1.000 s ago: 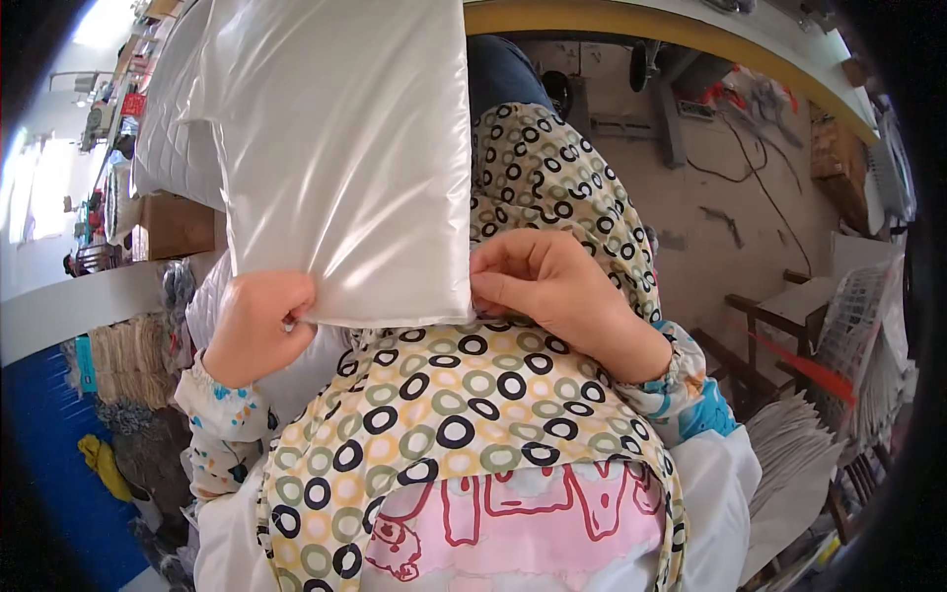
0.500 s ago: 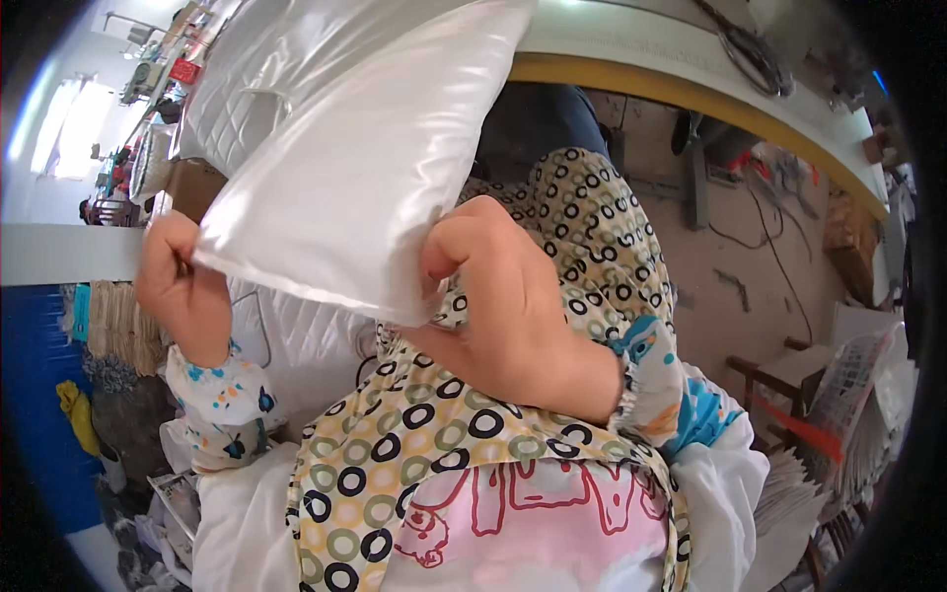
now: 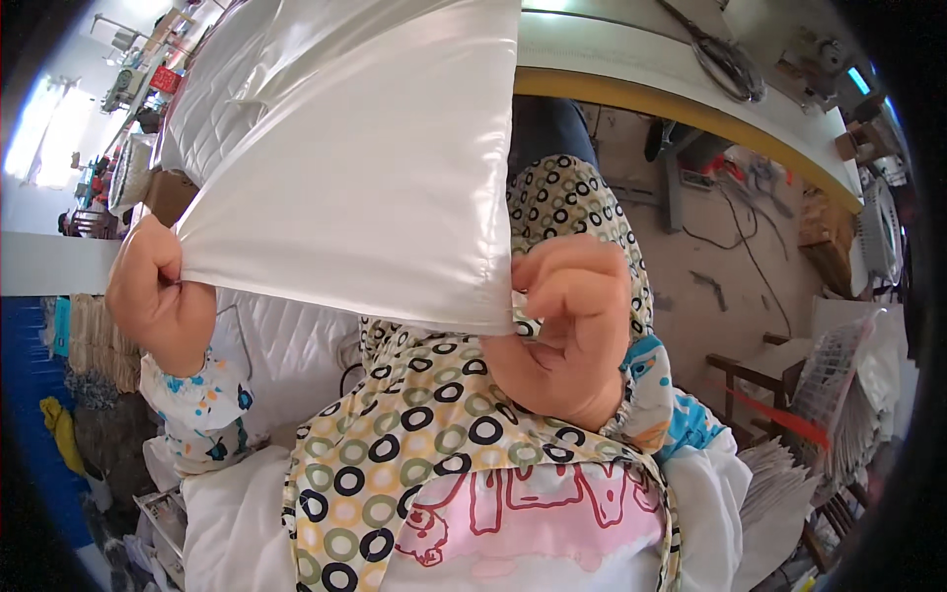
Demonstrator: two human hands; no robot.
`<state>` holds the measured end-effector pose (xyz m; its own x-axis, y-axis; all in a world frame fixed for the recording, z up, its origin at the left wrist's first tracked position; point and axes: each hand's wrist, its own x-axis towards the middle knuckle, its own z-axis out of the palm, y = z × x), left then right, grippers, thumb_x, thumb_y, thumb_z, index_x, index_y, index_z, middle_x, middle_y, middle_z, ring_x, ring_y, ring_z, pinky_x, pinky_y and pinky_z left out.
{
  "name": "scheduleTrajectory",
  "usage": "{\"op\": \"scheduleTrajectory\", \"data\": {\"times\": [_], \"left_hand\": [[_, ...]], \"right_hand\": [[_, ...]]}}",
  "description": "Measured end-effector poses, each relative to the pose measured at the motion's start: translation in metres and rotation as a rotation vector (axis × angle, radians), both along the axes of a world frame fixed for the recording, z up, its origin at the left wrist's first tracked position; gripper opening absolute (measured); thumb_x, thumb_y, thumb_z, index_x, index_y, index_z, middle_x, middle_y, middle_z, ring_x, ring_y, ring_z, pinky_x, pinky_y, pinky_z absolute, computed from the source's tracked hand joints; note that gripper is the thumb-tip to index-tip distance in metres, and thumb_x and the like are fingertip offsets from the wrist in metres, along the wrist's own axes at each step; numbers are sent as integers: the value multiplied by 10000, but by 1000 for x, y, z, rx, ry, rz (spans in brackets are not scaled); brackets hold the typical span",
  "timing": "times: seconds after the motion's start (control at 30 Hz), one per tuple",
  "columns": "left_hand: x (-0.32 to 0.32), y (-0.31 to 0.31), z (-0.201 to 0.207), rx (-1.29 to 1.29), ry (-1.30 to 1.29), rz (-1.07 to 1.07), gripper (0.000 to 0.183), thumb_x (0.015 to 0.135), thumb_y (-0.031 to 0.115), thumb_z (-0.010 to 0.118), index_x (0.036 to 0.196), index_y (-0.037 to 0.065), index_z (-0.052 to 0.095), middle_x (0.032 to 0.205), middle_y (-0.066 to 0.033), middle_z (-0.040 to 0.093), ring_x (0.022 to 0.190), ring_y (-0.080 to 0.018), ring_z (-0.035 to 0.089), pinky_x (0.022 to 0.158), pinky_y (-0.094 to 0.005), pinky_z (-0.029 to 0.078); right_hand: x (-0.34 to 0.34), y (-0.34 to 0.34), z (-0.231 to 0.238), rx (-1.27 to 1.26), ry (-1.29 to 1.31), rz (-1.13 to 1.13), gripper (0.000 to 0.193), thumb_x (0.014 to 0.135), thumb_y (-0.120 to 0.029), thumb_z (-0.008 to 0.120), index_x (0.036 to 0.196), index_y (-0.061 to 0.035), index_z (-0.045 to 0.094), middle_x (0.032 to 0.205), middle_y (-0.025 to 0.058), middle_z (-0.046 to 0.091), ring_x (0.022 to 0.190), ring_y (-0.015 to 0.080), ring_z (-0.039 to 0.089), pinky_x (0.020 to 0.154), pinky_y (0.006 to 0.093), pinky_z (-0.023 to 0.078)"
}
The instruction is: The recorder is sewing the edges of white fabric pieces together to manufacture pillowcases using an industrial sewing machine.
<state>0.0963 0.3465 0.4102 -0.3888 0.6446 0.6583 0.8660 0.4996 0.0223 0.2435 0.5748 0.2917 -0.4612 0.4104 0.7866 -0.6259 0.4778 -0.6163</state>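
Observation:
A glossy white satin-like fabric piece point(image 3: 365, 197) with seamed edges stretches in front of me, its lower edge drawn nearly straight. At its lower left corner my left hand point(image 3: 163, 291) is closed, pinching the fabric. My right hand point(image 3: 572, 321) is at the lower right corner, fingers curled in at the side edge and thumb by the bottom edge; part of the grip is hidden. The fabric runs up and away toward white quilted material point(image 3: 202, 133), and more quilted material point(image 3: 296, 340) hangs below, beside my patterned apron point(image 3: 424, 434).
A pale table with a yellow-brown edge point(image 3: 691, 109) spans the upper right, with dark-handled scissors point(image 3: 725, 64) on it. Cables and a cardboard box point(image 3: 827, 242) are on the floor side. A wooden stool point(image 3: 760, 380) and stacked white sheets point(image 3: 858, 405) stand right. Bundled beige cloth point(image 3: 104, 345) is at left.
My hands have moved apart, the left one leftward and the right one rightward. The fabric's lower edge is now wider and tauter, with its face flatter toward me.

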Motion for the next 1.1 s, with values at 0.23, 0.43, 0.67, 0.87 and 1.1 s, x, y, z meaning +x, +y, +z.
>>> {"op": "scheduleTrajectory", "data": {"times": [0.23, 0.43, 0.67, 0.87, 1.1], "left_hand": [[27, 57, -13, 20, 143, -84, 260, 661, 184, 811, 836, 72, 654, 1026, -94, 597, 966, -275, 561, 917, -443, 386], [29, 75, -21, -144, 325, -536, 280, 732, 35, 734, 1006, 81, 693, 982, -17, 639, 876, -168, 581, 801, -388, 465], [10, 95, -25, 113, 401, -530, 276, 673, 17, 734, 948, 40, 722, 941, -41, 635, 695, -154, 565, 581, -270, 439], [-8, 92, -11, 184, 452, -549, 369, 643, -61, 745, 998, 32, 711, 977, -57, 637, 619, -153, 563, 492, -258, 443], [-5, 85, 5, 24, 461, -604, 321, 679, 28, 758, 996, 23, 708, 1001, -69, 641, 613, -146, 575, 485, -252, 434]], "right_hand": [[1, -4, 8, 53, -72, 28, 253, 660, 147, 645, 811, -14, 521, 758, 87, 496, 639, 184, 493, 568, 257, 418], [-7, -12, 6, 81, -55, 18, 258, 660, 146, 628, 765, -33, 475, 723, 69, 466, 621, 166, 450, 547, 248, 356], [-29, -31, -7, -244, -299, 39, 245, 708, 120, 593, 700, -44, 412, 657, 32, 414, 607, 119, 385, 545, 247, 322], [-26, -30, 6, -28, -93, 142, 301, 651, 145, 642, 700, -61, 428, 632, 45, 421, 513, 176, 402, 456, 296, 302], [-35, -19, 33, 15, 39, -73, 303, 617, 137, 673, 792, -44, 504, 760, 71, 516, 640, 171, 484, 546, 236, 372]]}}
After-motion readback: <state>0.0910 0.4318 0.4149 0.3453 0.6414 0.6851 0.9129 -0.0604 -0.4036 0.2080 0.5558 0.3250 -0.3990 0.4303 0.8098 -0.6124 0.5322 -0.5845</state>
